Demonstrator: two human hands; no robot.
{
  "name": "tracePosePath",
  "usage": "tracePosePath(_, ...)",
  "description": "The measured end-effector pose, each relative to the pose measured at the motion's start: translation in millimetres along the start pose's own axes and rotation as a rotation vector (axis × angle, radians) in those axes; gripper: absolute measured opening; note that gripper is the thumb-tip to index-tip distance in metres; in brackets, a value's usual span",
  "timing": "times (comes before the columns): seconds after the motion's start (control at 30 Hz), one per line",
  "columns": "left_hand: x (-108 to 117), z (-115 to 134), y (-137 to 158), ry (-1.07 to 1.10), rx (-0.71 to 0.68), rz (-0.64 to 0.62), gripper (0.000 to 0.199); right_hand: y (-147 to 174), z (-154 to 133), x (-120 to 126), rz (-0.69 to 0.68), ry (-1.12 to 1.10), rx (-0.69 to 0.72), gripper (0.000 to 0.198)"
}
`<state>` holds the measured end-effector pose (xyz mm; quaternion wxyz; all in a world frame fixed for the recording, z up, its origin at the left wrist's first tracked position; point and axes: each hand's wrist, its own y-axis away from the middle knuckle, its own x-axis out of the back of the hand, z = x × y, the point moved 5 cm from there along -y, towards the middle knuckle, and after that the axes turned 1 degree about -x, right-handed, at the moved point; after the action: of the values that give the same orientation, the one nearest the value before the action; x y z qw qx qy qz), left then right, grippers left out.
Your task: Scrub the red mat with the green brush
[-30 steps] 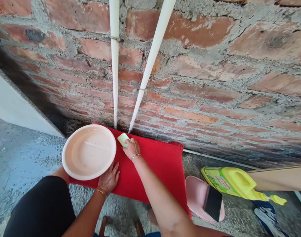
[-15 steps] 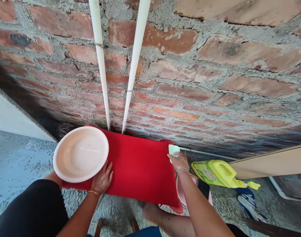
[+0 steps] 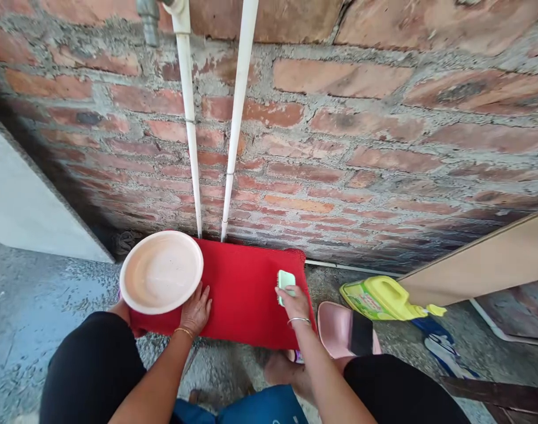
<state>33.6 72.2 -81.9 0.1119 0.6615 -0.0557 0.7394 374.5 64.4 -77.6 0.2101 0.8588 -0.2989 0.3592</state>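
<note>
A red cloth [image 3: 244, 288] lies spread flat in front of me, over a surface it hides. My right hand [image 3: 295, 302] grips a pale green scrubbing brush [image 3: 286, 282] on the cloth's right part; bristles show along its left edge. My left hand [image 3: 197, 309] rests on the cloth with fingers stretched out, beside the rim of a pale pink basin [image 3: 161, 272]. The basin stands on the cloth's left end and looks empty apart from small specks. What supports the cloth is hidden.
A brick wall [image 3: 304, 171] with two white pipes [image 3: 234, 135] rises behind the cloth. To the right are a pink container [image 3: 334, 330], a yellow detergent jug [image 3: 381, 297] on its side and blue-and-white slippers [image 3: 448, 353]. A pale panel [image 3: 34, 194] stands at left.
My right hand with the brush has moved left, from the cloth's right edge onto the cloth. The view has shifted, showing a tap at the top. My left hand stays beside the basin.
</note>
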Motion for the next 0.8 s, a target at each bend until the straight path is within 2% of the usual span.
tracePosePath(0.17, 10.2, 0.6, 0.2, 0.024, 0.056, -0.143, 0.046, 54.1, -28.2, -34.5, -0.113, 0.06, 0.015, 0.035)
tracePosePath(0.4, 39.3, -1.8, 23.9, 0.021, 0.035, -0.274, 0.039, 111.9, -85.0, -72.7, -0.277, 0.213, 0.122, 0.031)
tracePosePath(0.6, 44.3, -34.7, 37.4, 0.104, 0.181, -0.505, 0.032, 143.1, -132.8, -106.2, -0.362, 0.266, 0.158, 0.032)
tracePosePath(0.8, 41.6, -64.7, 38.2, 0.129, 0.252, -0.517, 0.039, 160.0, -155.5, -136.8, -0.36, 0.258, 0.13, 0.031)
